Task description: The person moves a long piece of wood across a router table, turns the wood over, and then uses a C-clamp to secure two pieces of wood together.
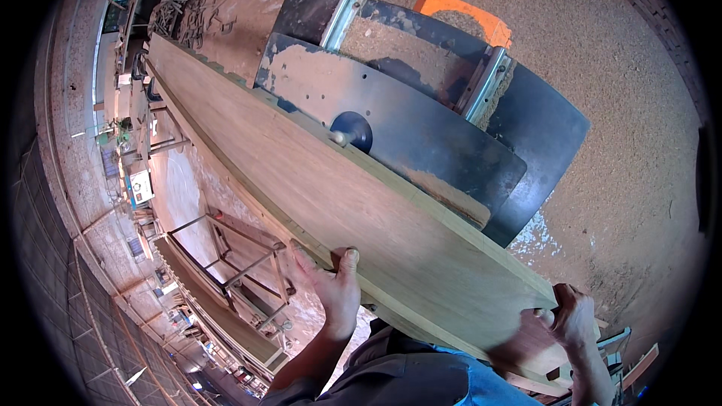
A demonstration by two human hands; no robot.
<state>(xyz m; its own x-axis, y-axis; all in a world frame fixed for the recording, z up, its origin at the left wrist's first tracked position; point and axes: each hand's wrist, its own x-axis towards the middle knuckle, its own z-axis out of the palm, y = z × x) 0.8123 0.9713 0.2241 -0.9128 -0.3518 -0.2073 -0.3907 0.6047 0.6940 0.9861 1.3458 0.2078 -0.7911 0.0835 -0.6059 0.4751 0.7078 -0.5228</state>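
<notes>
A long pale wooden panel (301, 173) with a raised edge strip runs from the far left down to my body at the lower right. Its far side lies along a dark metal machine table (436, 158), against a round dark disc with a light knob-like tip (351, 133). With its thumb on top and fingers along the side, my left hand (335, 289) grips the panel's near-left edge. At the near right end, my right hand (573, 317) is wrapped round the panel's corner. The undersides of both grips are hidden.
Two steel rails (483, 84) cross the machine, with an orange part (466, 13) behind them. Sawdust (602, 53) covers the floor. A metal-framed stand (241, 263) and another long wooden board (218, 316) are at the left. Clamps and scrap (180, 11) lie at the far left.
</notes>
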